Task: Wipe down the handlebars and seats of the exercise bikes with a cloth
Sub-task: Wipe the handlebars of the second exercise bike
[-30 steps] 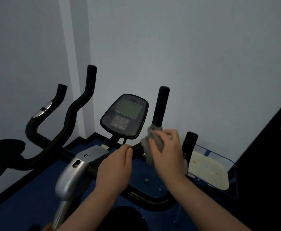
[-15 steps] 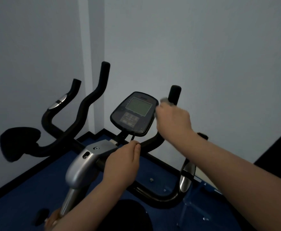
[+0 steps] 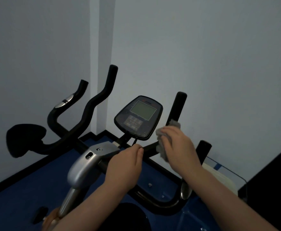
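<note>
An exercise bike stands in front of me with black handlebars (image 3: 93, 107) that curve up on the left and a straight right grip (image 3: 178, 107). My right hand (image 3: 178, 144) is shut on a grey cloth (image 3: 161, 147), wrapped around the lower part of the right grip. My left hand (image 3: 124, 165) grips the centre bar just below the console (image 3: 139, 117). The black seat (image 3: 124, 217) shows dimly at the bottom edge, between my forearms.
A black saddle-shaped pad (image 3: 23, 139) sits at the far left. The silver stem housing (image 3: 86, 164) rises from the blue floor (image 3: 19, 197). A clear bin with a white item (image 3: 219, 177) stands at the right, by the pale walls.
My right hand with the cloth slid up to the top of the right grip, then back down to its lower part. My left hand stayed on the centre bar.
</note>
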`<state>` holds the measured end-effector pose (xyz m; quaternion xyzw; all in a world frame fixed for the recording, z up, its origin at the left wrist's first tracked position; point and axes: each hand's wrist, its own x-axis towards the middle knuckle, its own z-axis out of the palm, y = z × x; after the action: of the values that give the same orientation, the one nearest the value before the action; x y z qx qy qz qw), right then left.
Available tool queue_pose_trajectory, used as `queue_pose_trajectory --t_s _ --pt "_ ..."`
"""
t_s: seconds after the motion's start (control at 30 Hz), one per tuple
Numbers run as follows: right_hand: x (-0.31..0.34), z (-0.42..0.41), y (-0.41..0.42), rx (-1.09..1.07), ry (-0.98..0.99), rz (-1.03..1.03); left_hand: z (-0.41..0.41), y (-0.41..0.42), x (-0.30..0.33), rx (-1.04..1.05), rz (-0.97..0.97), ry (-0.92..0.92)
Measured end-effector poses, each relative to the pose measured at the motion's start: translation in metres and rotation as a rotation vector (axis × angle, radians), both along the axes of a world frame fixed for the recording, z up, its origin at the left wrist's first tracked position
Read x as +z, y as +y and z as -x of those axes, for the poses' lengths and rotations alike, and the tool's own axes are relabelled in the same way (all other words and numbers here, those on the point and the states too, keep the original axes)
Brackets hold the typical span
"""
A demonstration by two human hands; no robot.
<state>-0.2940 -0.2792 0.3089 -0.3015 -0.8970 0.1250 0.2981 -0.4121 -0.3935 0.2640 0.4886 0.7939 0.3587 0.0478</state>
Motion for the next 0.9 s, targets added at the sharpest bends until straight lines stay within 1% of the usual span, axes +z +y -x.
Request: queue_pose_trajectory --t_s 0.07,0.1,0.17,0.2,0.23,0.3,0.4,0.47,0.53,0.6,0.63,0.7,0.73,0.77,0.8,0.87,0.9 --pt "0.013 0.001 -0.008 0.068 -0.02 0.133 0.0 0.0 0.001 -0.002 0.005 0.006" --pt "0.021 0.001 -0.007 0.091 0.01 0.154 0.0 0.001 0.001 0.002 0.01 0.003" --pt "0.033 0.003 0.005 0.086 0.118 0.05 0.0 0.0 0.001 0.015 0.013 -0.002" --pt "0.035 0.004 0.013 0.061 0.128 -0.001 0.0 0.0 0.001 0.02 0.012 -0.001" --pt "0.032 0.003 0.019 0.036 0.085 -0.03 -0.001 -0.001 0.002 0.021 0.012 -0.002" --pt "0.015 0.003 0.019 -0.006 0.018 -0.023 -0.001 -0.002 0.002 0.024 0.014 -0.017" --pt "-0.012 0.007 -0.007 -0.054 0.125 0.036 0.001 -0.001 0.002 0.051 0.013 -0.049" --pt "-0.02 0.009 -0.027 0.018 0.071 0.045 0.001 -0.002 0.003 0.069 0.011 -0.066" --pt "-0.01 0.005 -0.026 0.119 0.018 0.118 0.0 -0.004 0.004 0.074 0.019 -0.061" --pt "0.014 -0.001 -0.01 0.184 0.049 0.253 0.0 -0.007 0.006 0.075 0.039 -0.055" --pt "0.025 -0.004 0.002 0.2 0.103 0.274 0.0 -0.007 0.006 0.065 0.054 -0.068" --pt "0.03 -0.006 0.02 0.172 0.147 0.219 0.002 -0.006 0.006 0.041 0.085 -0.127" --pt "0.026 -0.006 0.019 0.125 0.095 0.171 0.004 -0.006 0.007 0.037 0.091 -0.146" --pt "0.014 -0.005 0.014 0.067 0.034 0.109 0.006 -0.007 0.008 0.044 0.092 -0.143" --pt "0.001 -0.003 0.004 0.03 0.012 0.066 0.007 -0.009 0.008 0.062 0.09 -0.126" --pt "-0.018 0.004 -0.021 0.033 0.049 0.056 0.005 -0.018 0.007 0.131 0.072 -0.086" --pt "-0.024 0.007 -0.03 0.074 0.068 0.062 0.002 -0.024 0.005 0.177 0.061 -0.057"
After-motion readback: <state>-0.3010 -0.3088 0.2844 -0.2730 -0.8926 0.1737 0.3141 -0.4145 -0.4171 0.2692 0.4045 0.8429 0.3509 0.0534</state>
